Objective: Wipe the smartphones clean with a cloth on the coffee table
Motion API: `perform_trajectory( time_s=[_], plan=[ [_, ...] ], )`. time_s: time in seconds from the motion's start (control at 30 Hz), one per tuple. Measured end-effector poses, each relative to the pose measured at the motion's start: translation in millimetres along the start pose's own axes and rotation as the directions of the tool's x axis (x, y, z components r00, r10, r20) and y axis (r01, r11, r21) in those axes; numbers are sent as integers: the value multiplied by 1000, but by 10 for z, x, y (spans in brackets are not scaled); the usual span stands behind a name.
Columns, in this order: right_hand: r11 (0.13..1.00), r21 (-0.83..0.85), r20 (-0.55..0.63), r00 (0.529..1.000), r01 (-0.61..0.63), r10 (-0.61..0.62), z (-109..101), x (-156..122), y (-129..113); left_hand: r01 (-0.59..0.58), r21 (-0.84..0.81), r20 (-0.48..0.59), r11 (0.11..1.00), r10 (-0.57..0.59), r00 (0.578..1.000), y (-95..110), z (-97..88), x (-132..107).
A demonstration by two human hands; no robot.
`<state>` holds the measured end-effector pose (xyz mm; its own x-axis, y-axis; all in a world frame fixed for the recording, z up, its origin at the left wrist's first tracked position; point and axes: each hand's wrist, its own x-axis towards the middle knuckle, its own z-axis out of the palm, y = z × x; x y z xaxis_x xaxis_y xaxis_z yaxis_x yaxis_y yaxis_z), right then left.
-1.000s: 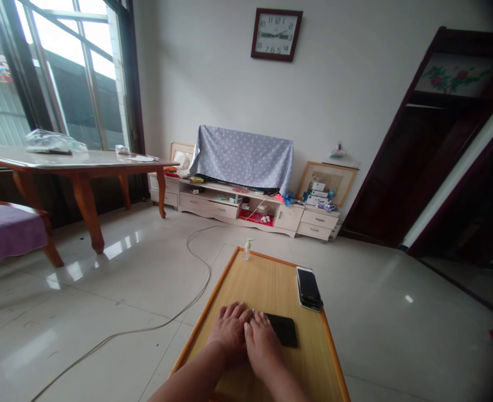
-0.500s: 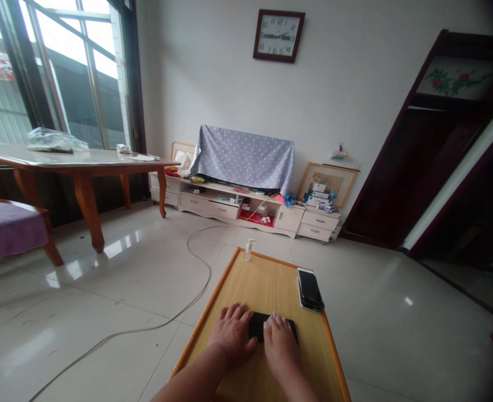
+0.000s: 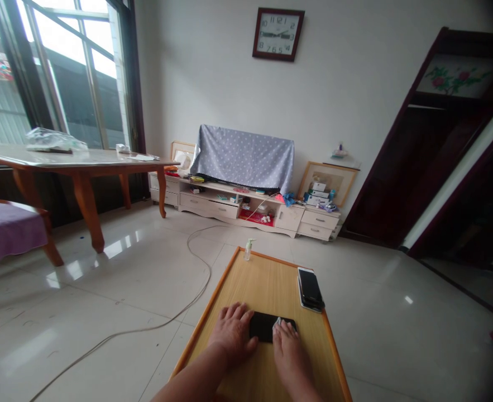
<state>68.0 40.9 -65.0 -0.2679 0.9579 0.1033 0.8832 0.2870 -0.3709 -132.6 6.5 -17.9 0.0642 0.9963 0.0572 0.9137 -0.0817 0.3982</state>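
A black phone (image 3: 262, 327) lies flat and crosswise on the small wooden table (image 3: 252, 285), its dark face up. My left hand (image 3: 231, 333) holds the phone's left end, the thumb at the near edge and the forefinger at the far corner. Over the right end, my right hand (image 3: 288, 347) presses a small whitish wad, like a cloth or tissue (image 3: 277, 322), onto the dark face. Its fingers are together and cover most of the wad.
Stacked phones (image 3: 310, 289) lie at the small table's right edge. A clear pump bottle (image 3: 248, 250) stands at its far left corner. A cable (image 3: 154, 326) snakes over the floor on the left. Beyond stands a white TV cabinet (image 3: 208, 207).
My right hand has slid to the right along the phone with the wad, uncovering more of the phone's middle. My left hand has stayed in place.
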Motion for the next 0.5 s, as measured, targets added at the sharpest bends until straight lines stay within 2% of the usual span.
perform_trajectory(
  time_s=[0.1, 0.3, 0.4, 0.5],
  plan=[
    [1000, 2, 7, 1000, 4, -4, 19, -11, -130, 3, 0, 7, 1000, -3, 1000, 8, -1, 2],
    [981, 110, 71, 983, 162, -170, 44, -107, -608, 14, 14, 65, 1000, -15, 998, -4, 12, 31],
    [979, 118, 79, 981, 167, -177, 0, -146, -594, 12, 20, 70, 1000, -13, 997, 2, -1, 25],
    [985, 92, 81, 985, 146, -154, -22, -192, -390, 6, 23, 60, 1000, -7, 998, 24, -27, 4]
  ],
)
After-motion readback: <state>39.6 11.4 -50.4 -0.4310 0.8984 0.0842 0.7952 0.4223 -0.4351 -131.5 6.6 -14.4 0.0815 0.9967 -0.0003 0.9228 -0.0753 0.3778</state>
